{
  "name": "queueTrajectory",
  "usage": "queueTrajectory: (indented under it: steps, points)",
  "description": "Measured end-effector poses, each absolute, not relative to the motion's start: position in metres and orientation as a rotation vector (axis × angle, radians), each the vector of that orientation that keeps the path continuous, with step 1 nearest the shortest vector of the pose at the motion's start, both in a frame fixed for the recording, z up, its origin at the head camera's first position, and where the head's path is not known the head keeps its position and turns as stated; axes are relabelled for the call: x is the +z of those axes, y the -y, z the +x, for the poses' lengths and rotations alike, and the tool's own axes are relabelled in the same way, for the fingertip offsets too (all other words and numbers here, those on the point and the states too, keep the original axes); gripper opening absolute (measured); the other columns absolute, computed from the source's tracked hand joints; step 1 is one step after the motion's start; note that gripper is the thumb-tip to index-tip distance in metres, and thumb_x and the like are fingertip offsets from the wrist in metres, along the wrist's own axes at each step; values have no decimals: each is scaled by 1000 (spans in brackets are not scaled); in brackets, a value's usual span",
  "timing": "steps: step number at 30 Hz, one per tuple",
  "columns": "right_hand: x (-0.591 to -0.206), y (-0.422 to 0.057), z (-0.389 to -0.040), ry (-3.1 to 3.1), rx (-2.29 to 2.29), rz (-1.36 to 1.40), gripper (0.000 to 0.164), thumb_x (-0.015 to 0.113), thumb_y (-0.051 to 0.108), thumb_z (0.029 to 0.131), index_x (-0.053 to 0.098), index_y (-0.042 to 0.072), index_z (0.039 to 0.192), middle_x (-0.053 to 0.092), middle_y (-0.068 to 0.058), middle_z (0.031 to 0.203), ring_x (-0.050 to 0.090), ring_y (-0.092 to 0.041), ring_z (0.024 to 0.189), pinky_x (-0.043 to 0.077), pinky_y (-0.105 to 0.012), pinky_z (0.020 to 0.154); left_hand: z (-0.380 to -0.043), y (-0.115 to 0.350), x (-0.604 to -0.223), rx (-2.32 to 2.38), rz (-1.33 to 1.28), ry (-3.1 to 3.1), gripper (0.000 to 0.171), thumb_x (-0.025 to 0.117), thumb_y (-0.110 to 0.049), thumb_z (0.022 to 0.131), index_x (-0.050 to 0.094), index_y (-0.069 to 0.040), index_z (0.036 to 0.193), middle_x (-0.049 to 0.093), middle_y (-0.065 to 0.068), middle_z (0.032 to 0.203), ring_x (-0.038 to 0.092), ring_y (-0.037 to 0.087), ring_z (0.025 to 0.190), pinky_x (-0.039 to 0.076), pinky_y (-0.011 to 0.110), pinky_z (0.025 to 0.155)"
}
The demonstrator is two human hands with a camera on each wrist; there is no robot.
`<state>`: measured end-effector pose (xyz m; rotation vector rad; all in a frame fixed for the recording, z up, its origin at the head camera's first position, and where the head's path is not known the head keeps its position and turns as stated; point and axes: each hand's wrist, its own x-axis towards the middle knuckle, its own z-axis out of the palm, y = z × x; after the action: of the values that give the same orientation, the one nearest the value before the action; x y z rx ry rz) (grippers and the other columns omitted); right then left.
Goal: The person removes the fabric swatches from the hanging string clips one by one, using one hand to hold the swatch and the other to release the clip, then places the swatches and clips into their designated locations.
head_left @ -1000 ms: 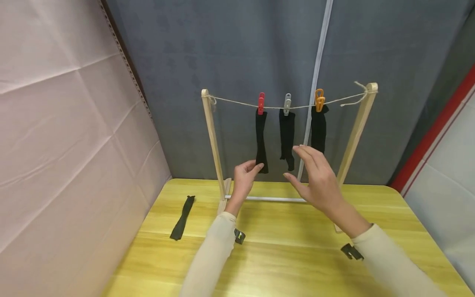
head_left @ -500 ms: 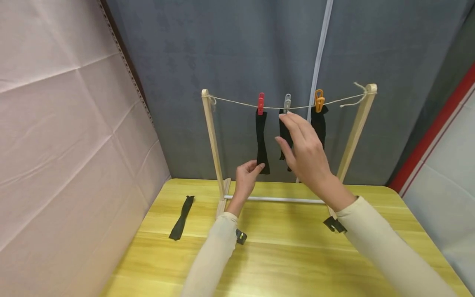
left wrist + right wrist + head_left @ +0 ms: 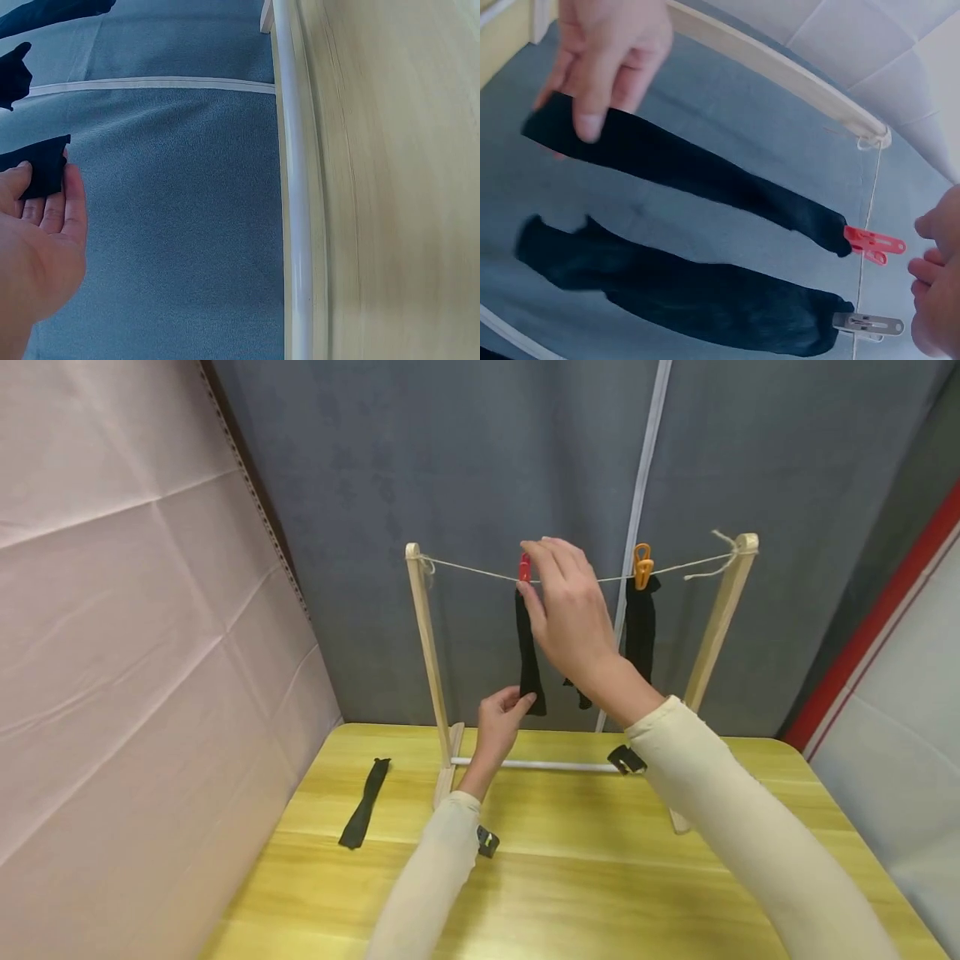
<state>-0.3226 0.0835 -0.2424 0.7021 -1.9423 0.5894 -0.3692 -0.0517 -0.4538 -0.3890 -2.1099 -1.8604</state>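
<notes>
My left hand [image 3: 498, 727] pinches the lower end of a narrow black cloth strip [image 3: 527, 647] between thumb and fingers. A red clothespin [image 3: 874, 241] fastens that strip's top end to a string line [image 3: 468, 567]. Close in front of this pin is my right hand [image 3: 573, 610], fingers loosely bent; the right wrist view shows a gap between fingertips and pin. A second black strip [image 3: 727, 300] hangs beside it from a grey clothespin [image 3: 866, 324], mostly hidden behind the right hand in the head view. An orange clothespin [image 3: 642, 568] holds a third strip [image 3: 640, 627].
The line runs between a left wooden post [image 3: 429, 652] and a right wooden post [image 3: 720, 627]. A white bar [image 3: 551, 766] joins them low down. Another black strip [image 3: 365, 806] lies on the wooden table [image 3: 562, 893] at the left. A grey curtain [image 3: 465, 460] hangs behind.
My right hand has moved up and left, from beside the grey-pinned strip to the red clothespin. The left hand keeps its pinch on the strip's lower end, almost still.
</notes>
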Motion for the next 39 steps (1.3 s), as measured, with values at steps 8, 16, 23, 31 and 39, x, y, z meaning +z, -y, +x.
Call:
queueTrajectory:
  steps: [8, 16, 23, 31, 39]
  points:
    - [-228, -85, -337, 2136, 391, 589, 42, 62, 22, 106, 60, -3, 139, 64, -22, 135, 54, -39, 136, 45, -52, 119, -368, 47, -452, -1878, -386, 2084, 20, 76, -29, 99, 82, -12, 108, 82, 10, 108, 78, 25, 102, 63, 40, 91]
    - [-225, -90, -339, 2193, 380, 557, 33, 51, 24, 111, 65, -3, 124, 65, -20, 123, 54, -38, 132, 46, -51, 117, -366, 42, -453, -1863, -396, 2083, 20, 76, -29, 100, 82, -12, 108, 82, 10, 109, 78, 23, 102, 63, 38, 90]
    - [-223, -93, -338, 2162, 478, 614, 23, 59, 20, 108, 67, 0, 116, 67, -18, 117, 55, -38, 128, 46, -51, 113, -363, 41, -452, -1844, -398, 2083, 22, 75, -30, 100, 82, -11, 109, 82, 8, 108, 77, 17, 99, 63, 31, 87]
    - [-217, -94, -336, 2074, 659, 669, 10, 64, 10, 104, 71, 2, 103, 73, -14, 104, 60, -33, 121, 47, -49, 113, -358, 39, -445, -1859, -389, 2062, 24, 75, -31, 100, 81, -10, 109, 81, 9, 107, 77, 18, 99, 63, 32, 89]
    - [-214, -101, -340, 1967, 716, 670, 10, 68, 10, 103, 75, 5, 99, 76, -12, 99, 67, -31, 111, 52, -47, 107, -354, 37, -443, -1807, -411, 2096, 23, 75, -33, 100, 81, -12, 108, 81, 6, 105, 76, 13, 95, 63, 29, 86]
